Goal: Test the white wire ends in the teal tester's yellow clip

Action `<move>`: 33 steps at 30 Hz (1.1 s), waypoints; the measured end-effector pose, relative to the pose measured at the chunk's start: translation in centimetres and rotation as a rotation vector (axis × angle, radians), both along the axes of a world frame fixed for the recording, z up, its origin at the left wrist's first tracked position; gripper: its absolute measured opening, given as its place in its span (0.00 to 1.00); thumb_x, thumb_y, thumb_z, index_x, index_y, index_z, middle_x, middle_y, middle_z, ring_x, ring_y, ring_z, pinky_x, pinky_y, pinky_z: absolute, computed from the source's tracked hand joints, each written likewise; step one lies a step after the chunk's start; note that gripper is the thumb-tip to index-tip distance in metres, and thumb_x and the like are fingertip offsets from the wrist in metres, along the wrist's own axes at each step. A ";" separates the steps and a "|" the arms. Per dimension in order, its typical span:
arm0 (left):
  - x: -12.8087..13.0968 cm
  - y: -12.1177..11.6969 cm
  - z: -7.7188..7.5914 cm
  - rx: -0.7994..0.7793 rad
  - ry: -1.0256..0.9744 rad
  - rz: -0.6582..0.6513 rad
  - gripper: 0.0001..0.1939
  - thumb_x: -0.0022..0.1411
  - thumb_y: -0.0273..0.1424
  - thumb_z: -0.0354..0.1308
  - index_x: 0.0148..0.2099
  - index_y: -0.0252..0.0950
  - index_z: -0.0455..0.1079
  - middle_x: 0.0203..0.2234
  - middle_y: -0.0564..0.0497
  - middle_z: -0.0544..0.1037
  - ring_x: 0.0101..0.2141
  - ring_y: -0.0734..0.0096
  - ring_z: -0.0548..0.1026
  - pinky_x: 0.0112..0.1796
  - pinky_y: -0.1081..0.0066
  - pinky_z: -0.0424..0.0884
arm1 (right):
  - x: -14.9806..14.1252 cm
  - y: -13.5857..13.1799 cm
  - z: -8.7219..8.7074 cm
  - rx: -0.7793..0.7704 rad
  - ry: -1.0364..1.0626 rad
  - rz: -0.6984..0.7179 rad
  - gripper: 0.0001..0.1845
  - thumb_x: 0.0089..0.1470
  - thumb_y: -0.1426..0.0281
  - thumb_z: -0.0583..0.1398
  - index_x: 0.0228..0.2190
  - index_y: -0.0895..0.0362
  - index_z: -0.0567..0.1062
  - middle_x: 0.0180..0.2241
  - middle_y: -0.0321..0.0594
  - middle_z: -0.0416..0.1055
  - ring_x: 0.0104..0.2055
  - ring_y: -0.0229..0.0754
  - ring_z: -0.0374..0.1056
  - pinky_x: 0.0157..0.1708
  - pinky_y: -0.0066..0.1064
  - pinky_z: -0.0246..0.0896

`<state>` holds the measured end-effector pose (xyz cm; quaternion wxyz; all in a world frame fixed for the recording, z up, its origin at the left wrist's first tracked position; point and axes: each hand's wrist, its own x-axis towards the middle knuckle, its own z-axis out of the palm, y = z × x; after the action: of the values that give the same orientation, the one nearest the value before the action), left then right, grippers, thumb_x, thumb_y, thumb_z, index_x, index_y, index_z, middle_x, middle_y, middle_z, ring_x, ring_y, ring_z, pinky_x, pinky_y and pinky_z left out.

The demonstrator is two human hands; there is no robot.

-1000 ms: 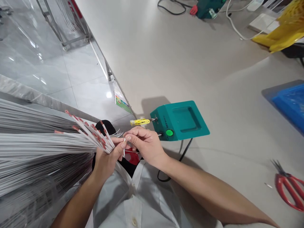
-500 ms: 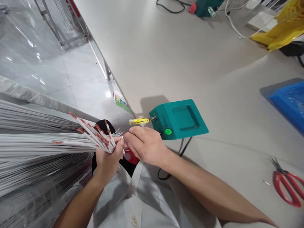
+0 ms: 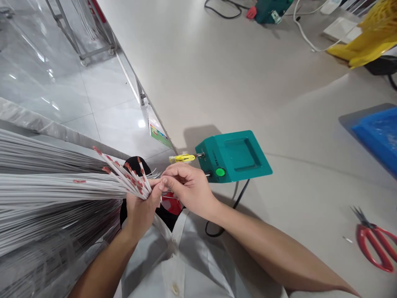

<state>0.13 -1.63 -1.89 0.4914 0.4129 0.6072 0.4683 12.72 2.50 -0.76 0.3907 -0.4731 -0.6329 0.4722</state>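
Observation:
My left hand (image 3: 141,209) is closed around a fanned bunch of white wires with red marks (image 3: 124,176) near their ends. The wires run in from a large bundle (image 3: 46,194) at the left. My right hand (image 3: 187,186) pinches at the wire tips just beside my left thumb; what its fingers grip looks like one thin wire end. Both hands sit near the table's edge, just left of a teal box machine (image 3: 235,155) with a green button (image 3: 220,172) and a yellow-handled tool (image 3: 181,158) stuck in its side.
Red-handled scissors (image 3: 375,244) lie on the table at the right. A blue tray (image 3: 376,132) stands at the right edge, yellow material (image 3: 362,37) and a second teal device (image 3: 269,10) with cables at the back. Shiny floor and a metal frame (image 3: 83,41) lie to the left.
My right hand has shifted slightly along the wire tips and pinches them again; a small white piece seen between the fingers a second ago no longer shows. My left hand keeps its hold.

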 end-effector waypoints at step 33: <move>-0.8 0.5 0.8 -0.038 -0.055 -0.128 0.07 0.53 0.33 0.59 0.29 0.33 0.72 0.11 0.58 0.63 0.14 0.81 0.59 0.16 0.78 0.56 | 1.1 0.4 0.2 0.339 -0.176 0.190 0.09 0.55 0.74 0.53 0.27 0.58 0.73 0.27 0.40 0.73 0.31 0.36 0.68 0.31 0.26 0.63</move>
<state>-0.64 -1.15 -1.10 0.5445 0.4283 0.5748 0.4354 13.84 2.88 -0.56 0.3616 -0.3783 -0.7768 0.3504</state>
